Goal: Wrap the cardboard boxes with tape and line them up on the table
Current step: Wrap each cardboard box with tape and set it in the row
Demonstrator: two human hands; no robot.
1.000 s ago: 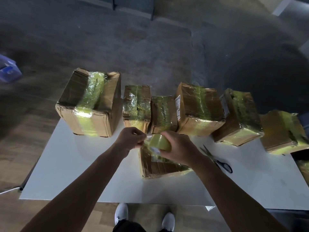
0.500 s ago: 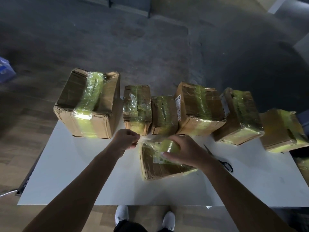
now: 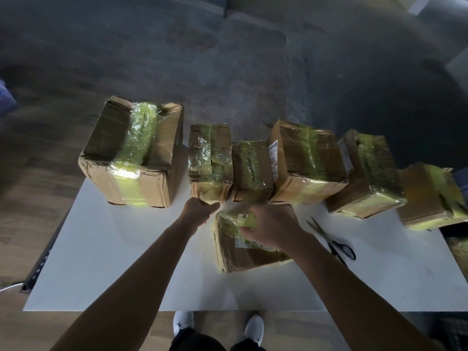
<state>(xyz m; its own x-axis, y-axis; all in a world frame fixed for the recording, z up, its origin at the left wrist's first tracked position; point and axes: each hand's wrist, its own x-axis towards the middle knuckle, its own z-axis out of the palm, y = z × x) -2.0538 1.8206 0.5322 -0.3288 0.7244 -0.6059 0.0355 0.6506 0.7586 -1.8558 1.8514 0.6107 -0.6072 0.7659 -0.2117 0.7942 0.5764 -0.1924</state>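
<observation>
Here, a small box lies near the middle of the white table. The right hand sits on top of it, fingers wrapped around a yellow tape roll. At ten o'clock from the box, the left hand has curled fingers; I cannot tell if they pinch anything. A row of taped boxes stands at twelve o'clock. Black scissors lie at three o'clock.

Surface: white, rectangular.
Far edge: six taped boxes in a row, the largest box at the far left corner.
Middle: flat box, just before the row.
Beside it, right: scissors.
</observation>
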